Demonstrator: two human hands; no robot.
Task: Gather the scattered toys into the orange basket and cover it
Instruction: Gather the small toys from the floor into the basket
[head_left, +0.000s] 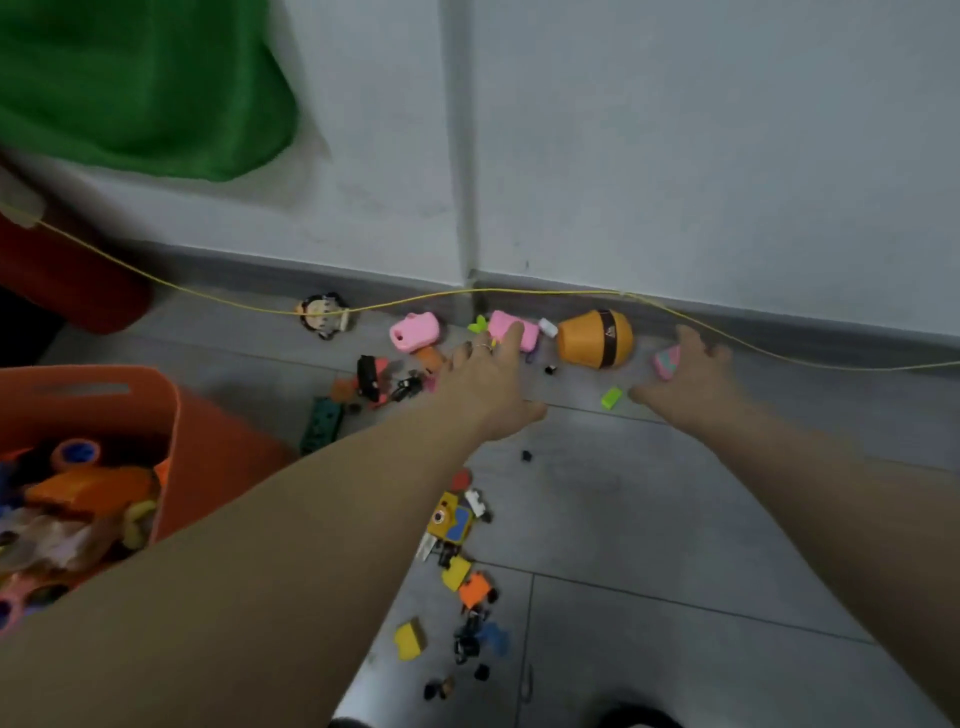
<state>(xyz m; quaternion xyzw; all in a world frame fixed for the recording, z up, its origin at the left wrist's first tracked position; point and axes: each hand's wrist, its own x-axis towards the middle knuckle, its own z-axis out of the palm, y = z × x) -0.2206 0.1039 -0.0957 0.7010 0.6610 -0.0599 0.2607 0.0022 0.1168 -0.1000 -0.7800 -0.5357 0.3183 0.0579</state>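
The orange basket (218, 447) stands at the left, with several toys inside. Both arms stretch out over the grey floor toward the wall. My left hand (485, 382) is open, its fingertips touching a pink toy (511, 327) near the baseboard. My right hand (693, 376) is open, fingers spread beside a small pink striped toy (666, 362), with a green block (611, 398) close to its thumb. An orange barrel-shaped toy (595, 339) lies on its side between the hands. Another pink toy (414, 331) and a doll head (323, 314) lie further left.
A trail of small toys (457, 525) runs down the floor between my arms, with more pieces (374, 382) left of my left hand. A yellow cord (519, 292) hangs along the baseboard. Green cloth (140, 83) hangs top left above a red object (67, 275).
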